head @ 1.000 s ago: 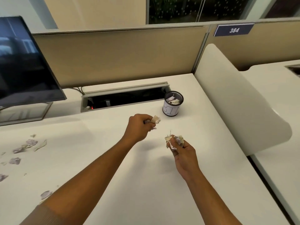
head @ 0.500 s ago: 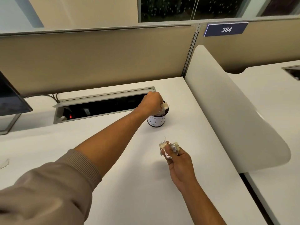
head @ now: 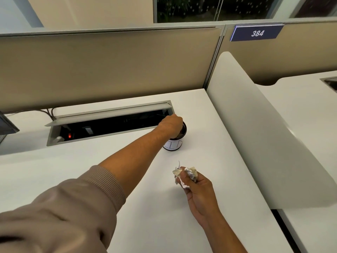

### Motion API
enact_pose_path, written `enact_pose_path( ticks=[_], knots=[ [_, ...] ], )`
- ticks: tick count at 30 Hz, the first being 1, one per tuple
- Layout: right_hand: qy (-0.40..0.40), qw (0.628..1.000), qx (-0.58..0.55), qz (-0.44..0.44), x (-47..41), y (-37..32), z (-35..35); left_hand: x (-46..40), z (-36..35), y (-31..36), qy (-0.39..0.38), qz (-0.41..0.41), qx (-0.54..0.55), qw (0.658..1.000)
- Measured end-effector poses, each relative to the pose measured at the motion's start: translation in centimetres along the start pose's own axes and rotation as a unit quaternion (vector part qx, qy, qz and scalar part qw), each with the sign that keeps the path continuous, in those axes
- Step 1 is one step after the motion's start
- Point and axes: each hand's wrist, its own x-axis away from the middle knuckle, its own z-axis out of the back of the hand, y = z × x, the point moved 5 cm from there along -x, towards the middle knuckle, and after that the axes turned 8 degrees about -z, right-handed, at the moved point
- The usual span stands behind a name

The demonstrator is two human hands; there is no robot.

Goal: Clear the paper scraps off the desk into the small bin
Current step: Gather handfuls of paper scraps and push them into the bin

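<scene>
The small bin (head: 173, 144), a white cup with a dark rim, stands on the white desk (head: 215, 148) by the right end of the cable trough. My left hand (head: 170, 127) sits on top of the bin with its fingers curled down over the mouth; what is under the fingers is hidden. My right hand (head: 198, 190) hovers above the desk nearer to me, closed on a bunch of crumpled paper scraps (head: 187, 173) that stick out above the fingers.
An open cable trough (head: 109, 125) with a red light runs along the back of the desk. A white curved divider (head: 264, 136) walls the right side. A monitor corner (head: 7, 126) shows at the far left, with a beige partition behind.
My left hand carried its scrap from mid-desk to the bin and now covers the mouth; the scrap no longer shows. The view swung right. My right hand kept its scraps.
</scene>
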Motion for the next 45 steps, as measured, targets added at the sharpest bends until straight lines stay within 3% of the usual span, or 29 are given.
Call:
enact_pose_path(
  ticks=[15,19,23,25,28,32,34,39,45],
  knots=[
    [0.005,0.998,0.030,0.051,-2.0,-6.0,-1.6,2.1,4.0,-2.0,0.105,-0.042,0.122,0.986],
    [0.025,0.992,0.086,0.085,-3.8,-8.5,-2.5,2.9,4.4,-4.0,0.196,0.009,0.164,0.967],
    [0.042,0.970,0.201,0.127,-6.3,-10.8,-4.3,3.6,2.2,-5.9,0.227,0.076,0.200,0.950],
    [0.082,0.928,0.325,0.162,-7.8,-11.6,-5.2,3.7,1.2,-6.5,0.235,0.098,0.236,0.938],
    [0.128,0.808,0.533,0.213,-9.6,-12.3,-7.4,3.7,0.4,-7.1,0.247,0.105,0.305,0.914],
    [0.109,0.653,0.728,0.175,-11.7,-10.4,-10.3,3.9,-0.2,-7.8,0.260,0.105,0.380,0.882],
    [0.098,0.598,0.780,0.155,-12.5,-9.6,-11.2,4.0,-0.4,-7.8,0.269,0.099,0.403,0.869],
    [0.073,0.572,0.804,0.144,-13.3,-9.5,-12.3,4.5,-1.1,-8.1,0.274,0.104,0.487,0.823],
    [0.035,0.557,0.818,0.142,-12.6,-11.1,-12.4,4.3,-1.0,-8.1,0.276,0.092,0.490,0.822]
  ],
)
